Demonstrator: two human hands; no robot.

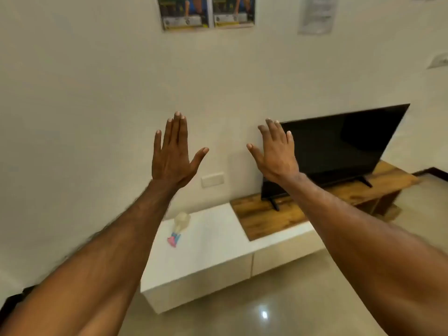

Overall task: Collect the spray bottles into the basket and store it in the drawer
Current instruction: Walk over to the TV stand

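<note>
My left hand and my right hand are both stretched out in the air in front of the wall, fingers straight and spread, holding nothing. Below them a low white cabinet stands against the wall, with drawer fronts facing me. One small bottle with a pale top and a pink and blue base lies on the cabinet's left end, under my left forearm. No basket is in view.
A black television stands on a wooden top to the right of the white surface. Posters hang high on the wall, and a white wall plate sits between my hands. Glossy beige floor lies in front.
</note>
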